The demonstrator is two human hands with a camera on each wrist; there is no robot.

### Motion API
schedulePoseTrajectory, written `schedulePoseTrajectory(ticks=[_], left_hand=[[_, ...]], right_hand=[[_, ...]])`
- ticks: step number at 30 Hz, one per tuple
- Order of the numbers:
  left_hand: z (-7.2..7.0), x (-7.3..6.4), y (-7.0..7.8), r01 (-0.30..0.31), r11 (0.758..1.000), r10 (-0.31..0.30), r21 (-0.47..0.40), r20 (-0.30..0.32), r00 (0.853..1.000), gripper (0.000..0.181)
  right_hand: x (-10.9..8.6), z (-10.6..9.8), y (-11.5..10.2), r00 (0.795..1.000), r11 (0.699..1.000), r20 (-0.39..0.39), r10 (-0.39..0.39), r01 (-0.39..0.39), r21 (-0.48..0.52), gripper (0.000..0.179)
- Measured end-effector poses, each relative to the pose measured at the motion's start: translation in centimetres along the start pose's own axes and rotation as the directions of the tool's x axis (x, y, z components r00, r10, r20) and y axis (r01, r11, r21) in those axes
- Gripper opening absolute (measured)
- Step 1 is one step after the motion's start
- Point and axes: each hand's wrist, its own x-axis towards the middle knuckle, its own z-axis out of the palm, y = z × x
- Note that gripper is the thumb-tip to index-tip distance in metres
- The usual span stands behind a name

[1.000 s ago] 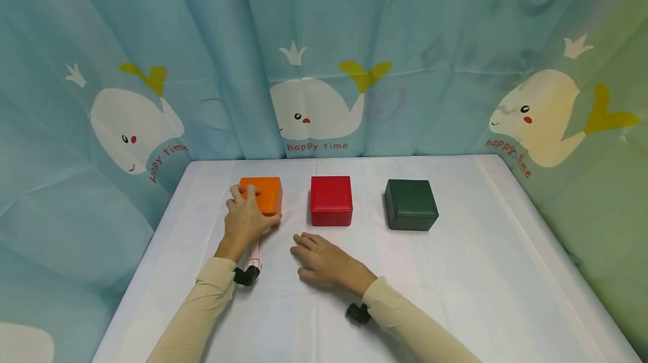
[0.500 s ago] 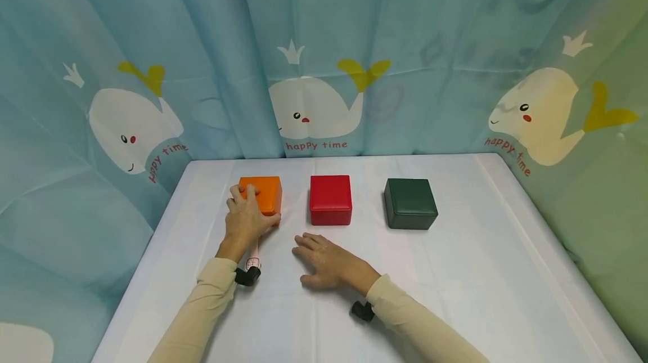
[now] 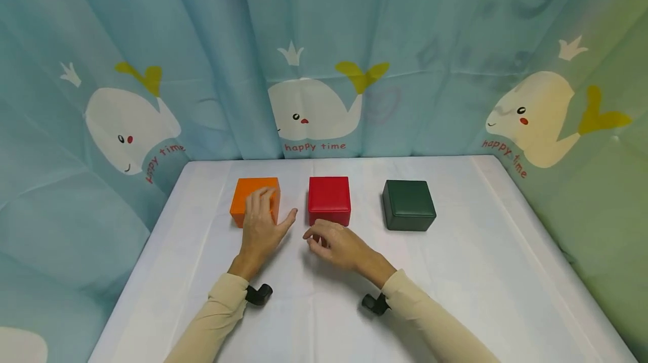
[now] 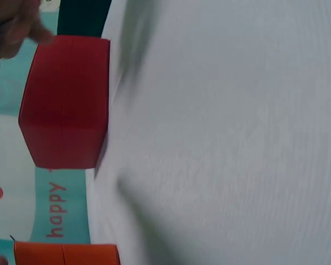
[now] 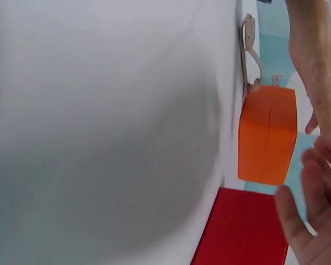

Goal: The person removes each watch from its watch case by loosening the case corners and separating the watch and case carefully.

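Observation:
My left hand [image 3: 262,233] is over the right front part of the orange box [image 3: 242,197], thumb spread toward the right and nothing in its fingers. Just in front of the red box [image 3: 329,200], my right hand [image 3: 344,246] hangs with loosely bent fingers, its knuckles overlapping the box's front edge. That hand holds nothing either. In the right wrist view, a wristwatch with a pale pink strap [image 5: 249,38] lies by the orange box [image 5: 267,138]; in the head view the left hand and arm hide it.
A dark green box [image 3: 409,205] stands on the right of the row, on the white-covered table [image 3: 481,273]. Behind the table hangs a blue curtain [image 3: 425,25] with whale prints.
My left hand has let go of the orange box and shifted right, uncovering its left side. My right hand has moved forward to the red box, its fingers bending more.

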Motion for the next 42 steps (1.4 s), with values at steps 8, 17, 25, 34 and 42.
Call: schedulePoseTrajectory(ticks=[8,17,25,34,42], left_hand=[[0.9,-0.6,1.2,0.002,0.989,0.023,-0.149,0.165,0.986,0.068],[2.3,-0.6,2.7,0.107,0.971,-0.042,-0.215,0.289,0.956,0.075],[3.5,-1.3,2.9,0.254,0.957,-0.154,-0.140,0.497,0.854,0.087],[3.9,-1.0,2.8,0.271,0.959,-0.177,-0.085,0.569,0.803,0.075],[3.9,-0.2,2.5,0.300,0.954,-0.239,-0.013,0.571,0.785,0.068]], right_hand=[[0.6,-0.8,1.6,0.946,0.997,-0.315,-0.074,0.059,-0.055,0.013],[1.2,-1.6,4.6,0.904,0.994,-0.420,0.085,-0.107,-0.030,0.042],[1.7,-1.8,6.2,0.925,0.958,-0.252,0.283,-0.260,0.122,0.091],[2.2,-1.8,7.9,0.918,0.911,-0.147,0.370,-0.326,0.252,0.121],[2.1,-1.9,9.2,0.896,0.836,-0.137,0.423,-0.327,0.442,0.117]])
